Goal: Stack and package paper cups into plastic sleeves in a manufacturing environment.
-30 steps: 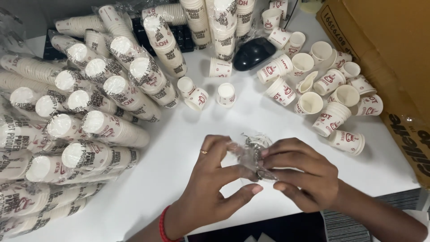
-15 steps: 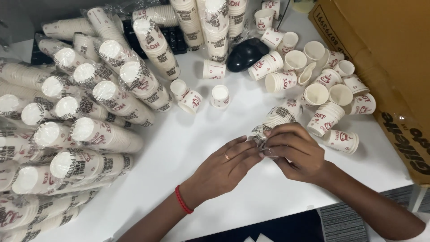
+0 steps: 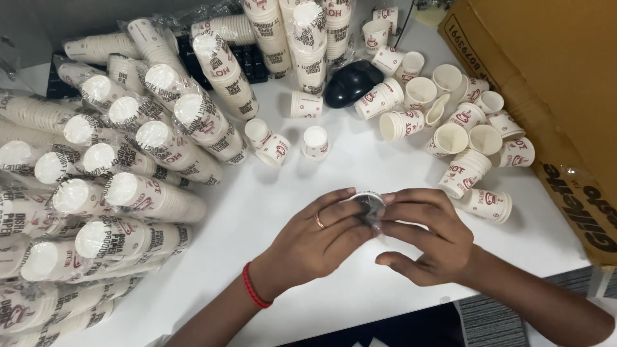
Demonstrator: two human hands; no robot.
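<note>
Both hands [image 3: 373,234] around crumpled plastic wrap [image 3: 369,204]

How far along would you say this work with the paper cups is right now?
Done: loose cups lie scattered at right. In hand: left hand and right hand pinch a crumpled clear wrapper. Left: many wrapped cup sleeves lie piled on the white table.

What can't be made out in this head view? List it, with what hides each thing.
- Small clear plastic piece: mostly covered by the left hand and right hand; its shape is unclear.
- Keyboard: largely buried under wrapped cup stacks.
- Cardboard box: cut off by the right and top edges.
- Black mouse: its far end sits behind loose cups.
</note>
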